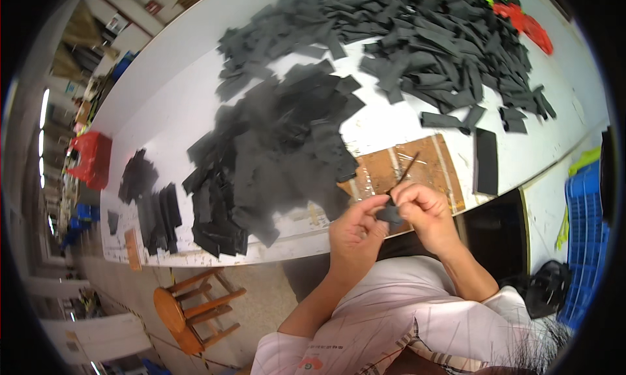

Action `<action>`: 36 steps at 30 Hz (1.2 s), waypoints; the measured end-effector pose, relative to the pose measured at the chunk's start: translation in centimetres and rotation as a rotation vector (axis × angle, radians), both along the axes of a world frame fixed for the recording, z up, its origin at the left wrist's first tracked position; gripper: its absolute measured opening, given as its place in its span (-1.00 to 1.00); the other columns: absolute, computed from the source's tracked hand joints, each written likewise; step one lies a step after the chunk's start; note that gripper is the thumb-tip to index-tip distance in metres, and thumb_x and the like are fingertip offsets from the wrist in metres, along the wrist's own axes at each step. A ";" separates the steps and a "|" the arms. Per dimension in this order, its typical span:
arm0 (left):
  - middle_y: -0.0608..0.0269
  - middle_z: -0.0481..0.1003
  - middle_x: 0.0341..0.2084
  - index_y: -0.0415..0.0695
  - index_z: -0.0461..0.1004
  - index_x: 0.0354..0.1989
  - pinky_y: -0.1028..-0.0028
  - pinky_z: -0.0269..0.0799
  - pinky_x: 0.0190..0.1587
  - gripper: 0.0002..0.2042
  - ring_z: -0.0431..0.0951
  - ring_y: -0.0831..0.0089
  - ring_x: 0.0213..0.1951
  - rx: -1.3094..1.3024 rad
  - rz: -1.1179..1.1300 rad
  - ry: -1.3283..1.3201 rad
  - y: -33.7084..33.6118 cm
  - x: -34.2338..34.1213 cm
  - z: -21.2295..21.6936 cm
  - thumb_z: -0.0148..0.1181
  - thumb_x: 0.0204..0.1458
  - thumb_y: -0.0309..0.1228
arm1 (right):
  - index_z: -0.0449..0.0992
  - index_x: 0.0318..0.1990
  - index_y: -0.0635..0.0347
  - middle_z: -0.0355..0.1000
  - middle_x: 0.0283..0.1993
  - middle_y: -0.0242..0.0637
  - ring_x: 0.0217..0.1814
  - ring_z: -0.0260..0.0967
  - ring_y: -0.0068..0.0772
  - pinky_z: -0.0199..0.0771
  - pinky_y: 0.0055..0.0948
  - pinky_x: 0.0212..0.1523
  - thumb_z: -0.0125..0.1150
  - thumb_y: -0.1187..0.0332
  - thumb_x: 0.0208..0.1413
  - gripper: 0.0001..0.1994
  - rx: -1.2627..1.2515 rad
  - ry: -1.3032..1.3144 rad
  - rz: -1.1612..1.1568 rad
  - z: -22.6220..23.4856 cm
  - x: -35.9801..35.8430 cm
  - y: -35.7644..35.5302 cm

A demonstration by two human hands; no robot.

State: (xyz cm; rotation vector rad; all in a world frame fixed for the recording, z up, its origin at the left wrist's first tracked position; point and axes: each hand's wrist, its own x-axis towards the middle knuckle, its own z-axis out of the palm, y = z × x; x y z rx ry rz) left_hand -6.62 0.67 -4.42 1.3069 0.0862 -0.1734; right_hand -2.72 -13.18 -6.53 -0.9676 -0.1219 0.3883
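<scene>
Near the table's front edge my two hands meet over a small dark grey piece of material [389, 214]. My left hand [355, 237] pinches the piece from the left between thumb and fingers. From the other side, the fingers of my right hand [422, 211] are closed on the same piece. A thin dark rod [409, 168] sticks up and away from between the hands; its lower end is hidden, so I cannot tell what grips it. Below the hands lies a brown board [427, 160] with strips of clear tape on it.
Flat black pieces [280, 160] form a broad heap left of my hands. Folded dark grey pieces [437, 43] are piled at the far side. A black block [485, 161] lies on the white table [385, 124] at right. A wooden stool [176, 316] and blue crate [583, 225] flank the table.
</scene>
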 end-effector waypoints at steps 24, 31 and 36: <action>-0.10 0.40 -0.29 -0.35 0.10 0.04 0.76 -0.10 -0.88 -0.62 0.07 0.77 -0.88 -1.275 -0.110 0.354 -1.0 6.2 -0.9 -0.26 -0.02 -0.59 | 0.35 -0.56 0.21 0.15 -0.70 -0.53 -0.70 0.00 -0.74 -0.01 -0.73 -0.69 -0.01 0.29 0.06 -0.76 -0.119 0.089 0.387 1.6 7.6 -3.0; 0.06 0.40 -0.45 -0.28 0.14 -0.05 0.76 -0.06 -0.84 -0.67 0.08 0.76 -0.87 -0.424 0.079 -0.053 -2.5 5.3 1.2 -0.05 -0.04 -0.61 | 0.33 -0.55 0.16 0.17 -0.64 -0.56 -0.61 0.05 -0.76 0.07 -0.74 -0.60 0.05 0.30 0.03 -0.81 -0.206 -0.183 0.611 1.4 10.3 -3.0; 0.03 0.40 -0.39 -0.25 0.18 -0.06 0.76 -0.07 -0.85 -0.71 0.07 0.74 -0.87 -0.675 0.052 0.127 -0.8 6.2 -2.0 -0.14 0.00 -0.55 | 0.34 -0.53 0.19 0.16 -0.66 -0.54 -0.66 0.02 -0.73 0.03 -0.71 -0.64 0.02 0.32 0.03 -0.82 -0.173 -0.028 0.463 -0.4 8.5 -2.6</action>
